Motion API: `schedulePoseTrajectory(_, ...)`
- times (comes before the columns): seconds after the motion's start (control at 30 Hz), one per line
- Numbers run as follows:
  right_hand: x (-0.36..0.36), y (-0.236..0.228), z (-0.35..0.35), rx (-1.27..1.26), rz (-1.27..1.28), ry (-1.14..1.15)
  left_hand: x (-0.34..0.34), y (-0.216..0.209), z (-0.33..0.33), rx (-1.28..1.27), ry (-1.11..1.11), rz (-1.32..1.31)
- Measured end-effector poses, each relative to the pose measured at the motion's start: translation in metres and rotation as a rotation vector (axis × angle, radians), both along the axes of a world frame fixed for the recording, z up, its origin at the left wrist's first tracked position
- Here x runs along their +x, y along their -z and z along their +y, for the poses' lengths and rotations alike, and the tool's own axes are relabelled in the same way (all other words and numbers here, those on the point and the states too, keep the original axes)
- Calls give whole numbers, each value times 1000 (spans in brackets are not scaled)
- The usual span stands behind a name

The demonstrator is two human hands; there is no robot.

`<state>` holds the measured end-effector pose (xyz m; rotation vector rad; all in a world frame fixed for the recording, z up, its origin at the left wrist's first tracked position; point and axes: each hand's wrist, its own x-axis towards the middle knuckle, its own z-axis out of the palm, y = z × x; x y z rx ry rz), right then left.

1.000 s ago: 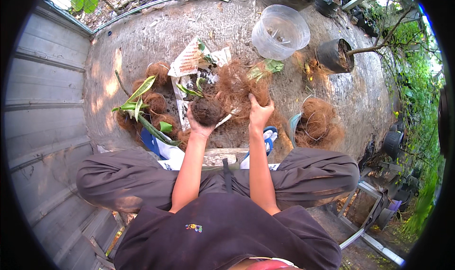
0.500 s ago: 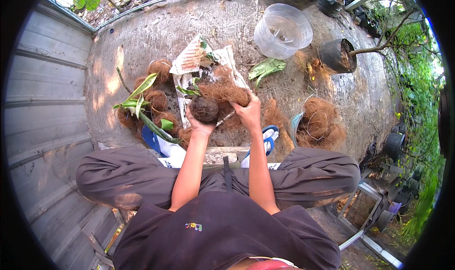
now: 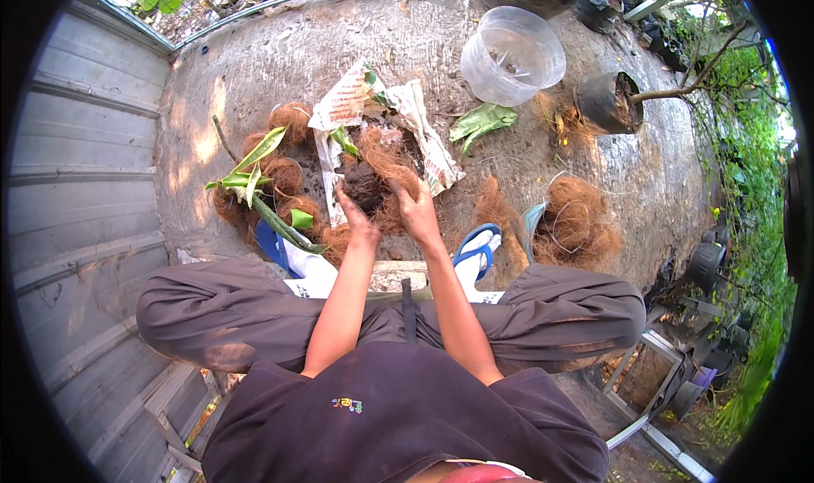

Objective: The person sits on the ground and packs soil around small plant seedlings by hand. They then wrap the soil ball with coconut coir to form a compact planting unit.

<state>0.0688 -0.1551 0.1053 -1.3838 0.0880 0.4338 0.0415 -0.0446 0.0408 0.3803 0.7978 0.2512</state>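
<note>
A dark, round soil ball (image 3: 362, 184) rests against my left hand (image 3: 356, 215), whose fingers curve round its left side. Loose brown coconut fibre (image 3: 387, 156) hangs over the ball's right side, and my right hand (image 3: 416, 212) grips that fibre and presses it toward the ball. A green leaf (image 3: 342, 139) sticks up just beyond the ball. Beneath and behind lies an opened white sack (image 3: 340, 101) with dark soil on it. My fingertips are partly hidden by the fibre.
Several fibre-wrapped balls (image 3: 285, 176) with a long-leaved plant (image 3: 263, 150) lie to the left. On the right are a fibre heap (image 3: 577, 220), a clear plastic tub (image 3: 513, 57), a crumpled green leaf (image 3: 482, 123) and a black pot (image 3: 609, 103). My sandalled foot (image 3: 477, 251) is nearby.
My right hand has come left and nearer to my left hand, bringing the fibre against the soil ball. The ball has shifted slightly away from me and tilted.
</note>
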Motion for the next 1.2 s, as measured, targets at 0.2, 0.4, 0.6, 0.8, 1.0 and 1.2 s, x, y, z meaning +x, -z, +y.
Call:
schedulePoseTrajectory(0.2, 0, -5, 10, 65, -11, 55, -9, 24, -3, 325, 58, -48)
schedulePoseTrajectory(0.4, 1, 18, 7, 65, -97, 260, -4, -1, -15, 767, 176, 19)
schedulePoseTrajectory(0.6, 11, 20, -15, 314, 100, 369, 6, -55, -17, 840, 291, 8)
schedulePoseTrajectory(0.8, 17, -3, -28, 429, 192, 327, 12, -82, 3, 924, 314, 0)
schedulePoseTrajectory(1.0, 22, -34, -35, 286, 157, 147, 7, -47, 29, 444, 526, -123)
schedulePoseTrajectory(1.2, 26, -27, -38, -51, 130, 134, -7, -19, 13, 174, 557, -139)
